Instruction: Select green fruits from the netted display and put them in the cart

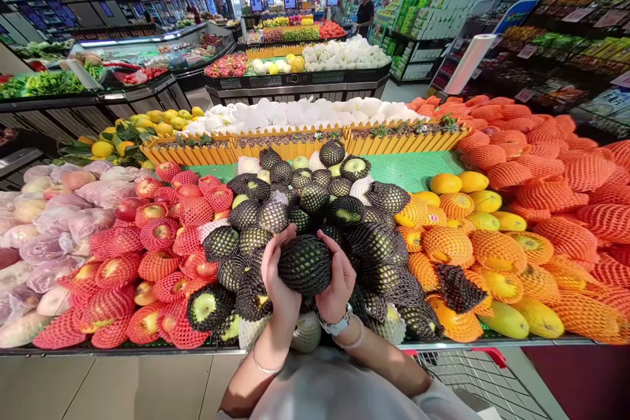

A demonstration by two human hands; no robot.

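Between both palms I hold a dark green melon in a black foam net (pixel 305 266), raised over the fruit pile. My left hand (pixel 279 275) cups its left side and my right hand (pixel 338 281) its right side. Around and below lie more melons in black nets (pixel 378 239), some showing pale green ends, such as the one (pixel 203 308) at the left. A few pieces in white nets (pixel 306 331) sit near the front edge, partly behind my wrists.
Red-netted apples (pixel 160 234) and bagged fruit (pixel 73 216) lie left. Yellow melons (pixel 501 318) and orange-netted fruit (pixel 512 174) fill the right. A small yellow fence (pixel 290 144) runs behind the pile. A shopping cart (pixel 487 377) stands at lower right. A person (pixel 365 10) is in the distance.
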